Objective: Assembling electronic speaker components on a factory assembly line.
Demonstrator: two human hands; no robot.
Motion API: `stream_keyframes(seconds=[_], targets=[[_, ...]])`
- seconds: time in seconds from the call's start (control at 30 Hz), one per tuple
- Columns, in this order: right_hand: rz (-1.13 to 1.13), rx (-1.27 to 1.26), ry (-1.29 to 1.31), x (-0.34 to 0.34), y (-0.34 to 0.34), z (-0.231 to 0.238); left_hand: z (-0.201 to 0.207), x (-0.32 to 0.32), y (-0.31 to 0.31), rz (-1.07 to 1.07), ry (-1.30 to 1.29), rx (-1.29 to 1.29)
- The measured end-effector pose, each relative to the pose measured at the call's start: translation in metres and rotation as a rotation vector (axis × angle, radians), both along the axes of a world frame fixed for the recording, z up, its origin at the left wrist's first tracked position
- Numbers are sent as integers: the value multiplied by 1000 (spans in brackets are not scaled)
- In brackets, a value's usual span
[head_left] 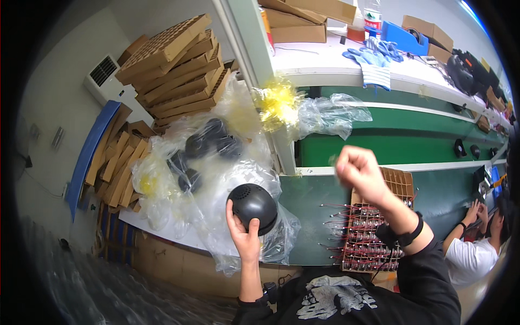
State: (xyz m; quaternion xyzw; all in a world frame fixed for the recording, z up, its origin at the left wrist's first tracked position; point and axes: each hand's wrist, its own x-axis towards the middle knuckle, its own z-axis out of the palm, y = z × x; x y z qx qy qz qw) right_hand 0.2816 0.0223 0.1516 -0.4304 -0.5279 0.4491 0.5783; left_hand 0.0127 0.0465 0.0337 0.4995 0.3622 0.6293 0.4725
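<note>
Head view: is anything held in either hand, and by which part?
The left hand holds the round black housing by its lower-left side. The right hand is curled and blurred; whether it holds anything cannot be told.

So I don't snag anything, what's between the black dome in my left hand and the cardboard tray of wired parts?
Rightward from the dome, the head view shows clear plastic, dark green tabletop, then red wires from the tray.

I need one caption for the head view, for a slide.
Left hand holding a rounded black shell beside crumpled clear plastic; right hand curled near a divided cardboard tray of red-wired parts.
</note>
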Motion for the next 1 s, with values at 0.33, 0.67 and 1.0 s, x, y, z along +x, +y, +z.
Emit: stream_keyframes(seconds=[0.33, 0.67, 1.0], targets=[[-338, 226, -1002, -20, 145, 4, 2, 14, -20, -153, 43, -75], [-99, 333, -1119, -43, 95, -5, 14, 0, -43, -234, -54, -156], [830, 273, -747, -37, -26, -34, 10, -3, -49, -925, -194, -535]])
